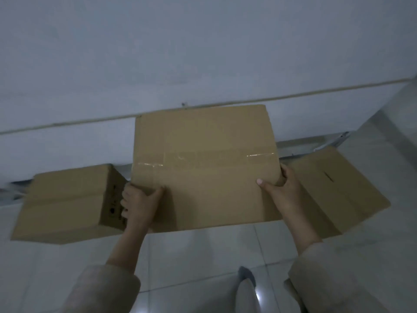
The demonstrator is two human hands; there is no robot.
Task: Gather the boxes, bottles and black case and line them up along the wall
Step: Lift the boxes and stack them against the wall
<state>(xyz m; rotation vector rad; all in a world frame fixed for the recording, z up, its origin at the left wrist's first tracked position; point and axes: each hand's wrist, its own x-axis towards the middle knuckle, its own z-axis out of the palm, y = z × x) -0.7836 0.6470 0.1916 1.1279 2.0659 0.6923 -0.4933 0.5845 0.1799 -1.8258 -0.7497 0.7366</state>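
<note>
A large brown cardboard box (203, 163) with clear tape across its top is in the middle of the view, close to the wall. My left hand (140, 202) grips its near left corner and my right hand (282, 188) grips its near right corner. A smaller cardboard box (65, 204) stands on the floor to its left, against the wall. Another cardboard box (334, 188) stands to its right, also by the wall. No bottles or black case are in view.
The pale wall (203, 53) has a thin ledge line (67, 125) running across it. Light floor tiles (203, 256) lie below the boxes. My foot in a grey sock (247, 275) is on the tiles near the bottom.
</note>
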